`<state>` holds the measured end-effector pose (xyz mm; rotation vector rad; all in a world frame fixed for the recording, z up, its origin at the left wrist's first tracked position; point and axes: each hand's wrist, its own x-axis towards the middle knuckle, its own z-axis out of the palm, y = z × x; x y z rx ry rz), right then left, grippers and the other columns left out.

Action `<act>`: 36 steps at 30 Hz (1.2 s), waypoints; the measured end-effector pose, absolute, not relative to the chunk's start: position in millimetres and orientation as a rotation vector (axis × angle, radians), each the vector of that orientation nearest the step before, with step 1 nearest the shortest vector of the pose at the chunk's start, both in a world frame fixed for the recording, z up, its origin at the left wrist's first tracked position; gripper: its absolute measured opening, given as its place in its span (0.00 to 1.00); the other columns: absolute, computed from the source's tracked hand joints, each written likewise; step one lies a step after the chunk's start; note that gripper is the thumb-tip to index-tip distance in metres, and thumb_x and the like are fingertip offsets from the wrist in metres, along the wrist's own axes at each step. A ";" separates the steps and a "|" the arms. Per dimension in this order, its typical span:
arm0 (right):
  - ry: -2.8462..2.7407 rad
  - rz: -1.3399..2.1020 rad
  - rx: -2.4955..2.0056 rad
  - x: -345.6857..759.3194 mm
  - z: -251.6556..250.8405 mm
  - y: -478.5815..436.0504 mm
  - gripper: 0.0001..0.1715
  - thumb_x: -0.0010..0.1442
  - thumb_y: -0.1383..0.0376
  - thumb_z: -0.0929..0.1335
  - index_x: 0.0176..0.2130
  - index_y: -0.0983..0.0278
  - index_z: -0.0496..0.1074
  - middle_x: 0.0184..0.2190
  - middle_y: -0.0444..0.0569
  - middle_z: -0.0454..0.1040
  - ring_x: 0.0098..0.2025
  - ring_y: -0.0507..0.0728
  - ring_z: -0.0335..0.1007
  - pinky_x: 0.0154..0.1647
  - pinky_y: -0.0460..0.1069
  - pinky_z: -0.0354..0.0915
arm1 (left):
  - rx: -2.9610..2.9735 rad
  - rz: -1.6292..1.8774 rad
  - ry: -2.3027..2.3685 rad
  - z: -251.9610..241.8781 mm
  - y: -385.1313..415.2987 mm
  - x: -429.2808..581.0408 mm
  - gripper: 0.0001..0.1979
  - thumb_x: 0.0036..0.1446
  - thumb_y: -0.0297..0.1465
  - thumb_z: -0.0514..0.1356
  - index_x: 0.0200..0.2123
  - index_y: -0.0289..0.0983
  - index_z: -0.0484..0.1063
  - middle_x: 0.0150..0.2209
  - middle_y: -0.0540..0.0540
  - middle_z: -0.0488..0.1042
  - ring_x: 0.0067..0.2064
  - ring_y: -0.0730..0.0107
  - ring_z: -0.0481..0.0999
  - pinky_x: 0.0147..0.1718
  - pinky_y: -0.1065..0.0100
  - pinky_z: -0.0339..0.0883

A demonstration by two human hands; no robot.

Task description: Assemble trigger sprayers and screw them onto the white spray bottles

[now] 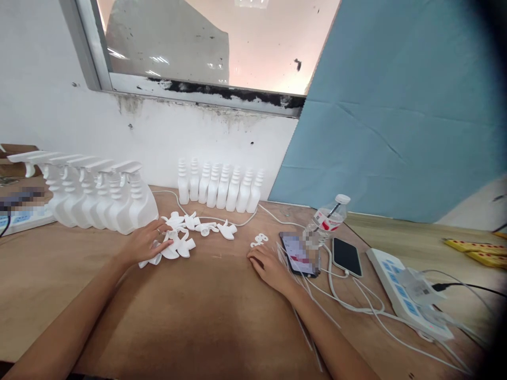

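- Left hand (146, 241) lies palm-down on the wooden table (214, 316), fingers spread over the near edge of a pile of white trigger spray heads (186, 232); fingertips touch the nearest pieces, nothing closed in a grasp.
- Pile of heads stretches from under the left fingers rightward toward the middle of the table, loose and unsorted.
- Right hand (269, 266) rests flat on the table, fingers relaxed and empty, well apart from the pile.
- Small white rings (258, 240) lie just beyond the right fingertips, not touched.
- Thin white tubes (301, 295) run along the table by the right wrist and forearm.
- Row of finished spray bottles (99, 198) with heads fitted stands behind and left of the left hand.
- Row of bare white bottles (219, 186) stands against the wall, behind the pile.
- Right of the right hand: a phone (300, 254) with lit screen, a second dark phone (347, 256), a water bottle (327, 219) lying tilted, a power strip (407, 298) with white cables.
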<state>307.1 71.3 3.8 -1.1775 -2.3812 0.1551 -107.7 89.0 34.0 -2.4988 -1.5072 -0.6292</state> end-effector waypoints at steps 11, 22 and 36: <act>-2.254 -0.174 -1.468 315.7 -5.7 77.5 0.23 0.64 0.61 0.63 0.58 0.61 0.65 0.58 0.57 0.63 0.58 0.66 0.57 0.55 0.63 0.59 | -2.742 -0.531 -1.328 36.0 89.5 -108.3 0.16 0.60 0.44 0.55 0.34 0.38 0.73 0.51 0.41 0.70 0.51 0.59 0.71 0.51 0.61 0.65; -2.288 -0.160 -1.518 314.6 -10.7 76.2 0.20 0.65 0.60 0.62 0.54 0.59 0.69 0.57 0.55 0.66 0.57 0.66 0.58 0.55 0.63 0.59 | -2.401 -0.905 -1.330 32.8 79.5 -100.6 0.13 0.60 0.39 0.55 0.29 0.37 0.68 0.39 0.43 0.76 0.36 0.70 0.77 0.33 0.73 0.67; -2.291 -0.215 -1.483 318.0 -16.8 83.9 0.22 0.65 0.69 0.60 0.56 0.58 0.68 0.54 0.55 0.68 0.55 0.65 0.60 0.51 0.60 0.60 | -2.881 -1.186 -1.297 1.1 48.1 0.3 0.09 0.62 0.38 0.56 0.40 0.40 0.68 0.38 0.47 0.76 0.36 0.69 0.75 0.35 0.69 0.68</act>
